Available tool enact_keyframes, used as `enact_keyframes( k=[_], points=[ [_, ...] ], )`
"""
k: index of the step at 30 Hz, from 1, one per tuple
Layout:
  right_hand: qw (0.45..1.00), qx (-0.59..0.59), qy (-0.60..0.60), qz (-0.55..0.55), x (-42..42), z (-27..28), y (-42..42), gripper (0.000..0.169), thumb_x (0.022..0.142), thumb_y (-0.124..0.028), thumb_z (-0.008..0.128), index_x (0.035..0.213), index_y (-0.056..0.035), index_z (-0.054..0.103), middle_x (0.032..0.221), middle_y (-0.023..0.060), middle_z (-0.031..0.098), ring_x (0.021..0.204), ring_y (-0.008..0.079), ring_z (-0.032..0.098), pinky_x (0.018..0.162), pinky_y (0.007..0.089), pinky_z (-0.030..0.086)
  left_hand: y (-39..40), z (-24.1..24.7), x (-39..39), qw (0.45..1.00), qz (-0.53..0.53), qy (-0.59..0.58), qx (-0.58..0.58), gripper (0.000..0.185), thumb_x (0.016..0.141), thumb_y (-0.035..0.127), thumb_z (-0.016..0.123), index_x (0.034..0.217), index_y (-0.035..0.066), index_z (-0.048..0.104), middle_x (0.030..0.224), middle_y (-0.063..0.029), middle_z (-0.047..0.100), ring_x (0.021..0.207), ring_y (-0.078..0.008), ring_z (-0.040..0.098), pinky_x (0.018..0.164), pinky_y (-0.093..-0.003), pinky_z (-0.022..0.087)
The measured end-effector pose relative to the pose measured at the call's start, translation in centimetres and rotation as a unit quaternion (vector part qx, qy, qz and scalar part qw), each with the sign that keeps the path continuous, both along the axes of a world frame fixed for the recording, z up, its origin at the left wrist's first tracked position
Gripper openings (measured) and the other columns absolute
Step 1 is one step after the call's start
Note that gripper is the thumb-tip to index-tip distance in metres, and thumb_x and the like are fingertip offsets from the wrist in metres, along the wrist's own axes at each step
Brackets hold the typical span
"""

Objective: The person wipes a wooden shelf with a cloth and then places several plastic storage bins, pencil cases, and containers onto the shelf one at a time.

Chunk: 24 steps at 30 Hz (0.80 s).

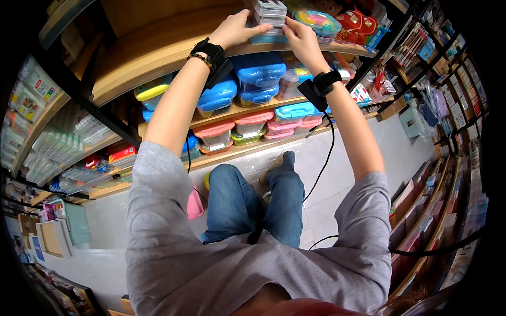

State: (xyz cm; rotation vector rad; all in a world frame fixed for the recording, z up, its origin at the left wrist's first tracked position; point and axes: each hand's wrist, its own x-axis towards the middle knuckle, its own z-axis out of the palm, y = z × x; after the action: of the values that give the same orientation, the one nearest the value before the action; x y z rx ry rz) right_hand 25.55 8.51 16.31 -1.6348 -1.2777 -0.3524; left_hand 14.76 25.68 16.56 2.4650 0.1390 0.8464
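A stack of small clear plastic cases (pixel 270 17) stands at the front of the upper wooden shelf (pixel 158 59). My left hand (pixel 236 31) is against its left side, with the thumb laid across the front. On the opposite side, the fingertips of my right hand (pixel 301 36) press the stack's edge, so it sits between both hands. Below the cases a pale blue container (pixel 267 39) shows partly. To the right of the stack is a clear box with a blue lid rim and colourful contents (pixel 318 21). The far side of the stack is hidden.
Lower shelves hold blue-lidded plastic boxes (pixel 259 73) and pink-lidded ones (pixel 215 128). A red plush toy or bag (pixel 357 25) lies at the upper right. Black cables (pixel 330 146) hang from my wrist straps. A black shelf post (pixel 106 114) stands left, and a pink object (pixel 195 203) is near my legs.
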Motion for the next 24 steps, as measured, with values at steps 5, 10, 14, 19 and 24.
enact_keyframes(
  k=[5, 10, 14, 19, 24],
  points=[
    [1.000, -0.001, -0.002, -0.001, 0.4, -0.2, 0.3, 0.032, 0.089, -0.017, 0.052, 0.116, 0.0007, 0.056, 0.099, 0.0239, 0.062, 0.096, 0.0356, 0.061, 0.079, 0.0347, 0.048, 0.3, 0.1, 0.3, 1.000, 0.005, 0.004, 0.015, 0.091, 0.070, 0.069, 0.061, 0.119, -0.007, 0.050, 0.111, -0.0267, 0.059, 0.102, -0.0359, 0.060, 0.087, -0.0381, 0.048],
    [0.999, 0.005, 0.011, 0.043, 0.7, 0.2, 0.2, 0.037, 0.095, -0.020, 0.048, 0.124, 0.0026, 0.050, 0.098, 0.0120, 0.064, 0.085, 0.0162, 0.059, 0.079, 0.0264, 0.045, -0.1, 0.0, 0.4, 0.998, -0.005, -0.052, -0.031, 0.076, 0.077, 0.058, 0.062, 0.123, -0.001, 0.052, 0.118, -0.0218, 0.057, 0.100, -0.0276, 0.061, 0.082, -0.0337, 0.051],
    [0.999, 0.028, -0.043, 0.007, -0.8, 1.5, 0.3, 0.035, 0.095, -0.013, 0.044, 0.126, 0.0019, 0.047, 0.092, 0.0130, 0.061, 0.093, 0.0180, 0.058, 0.086, 0.0302, 0.044, -2.3, 2.5, -1.7, 0.994, -0.022, -0.006, -0.109, 0.055, 0.089, 0.043, 0.052, 0.129, 0.008, 0.045, 0.113, -0.0197, 0.061, 0.106, -0.0324, 0.058, 0.090, -0.0358, 0.045],
    [0.998, -0.003, 0.044, 0.042, -1.6, 2.5, 0.0, 0.033, 0.094, -0.013, 0.045, 0.125, -0.0028, 0.050, 0.069, 0.0041, 0.053, 0.063, 0.0116, 0.047, 0.059, 0.0264, 0.041, -2.7, 2.9, -2.1, 0.995, -0.015, -0.003, -0.101, 0.053, 0.088, 0.044, 0.052, 0.126, 0.008, 0.048, 0.115, -0.0194, 0.060, 0.108, -0.0340, 0.057, 0.092, -0.0387, 0.044],
    [0.999, 0.000, 0.045, 0.030, -1.6, 2.3, 0.1, 0.030, 0.094, -0.012, 0.045, 0.122, -0.0029, 0.053, 0.068, 0.0019, 0.052, 0.063, 0.0104, 0.047, 0.058, 0.0253, 0.040, -2.6, 2.8, -2.2, 0.995, -0.014, -0.007, -0.094, 0.053, 0.088, 0.046, 0.052, 0.125, 0.009, 0.050, 0.116, -0.0188, 0.059, 0.109, -0.0338, 0.056, 0.091, -0.0387, 0.044]
  ],
)
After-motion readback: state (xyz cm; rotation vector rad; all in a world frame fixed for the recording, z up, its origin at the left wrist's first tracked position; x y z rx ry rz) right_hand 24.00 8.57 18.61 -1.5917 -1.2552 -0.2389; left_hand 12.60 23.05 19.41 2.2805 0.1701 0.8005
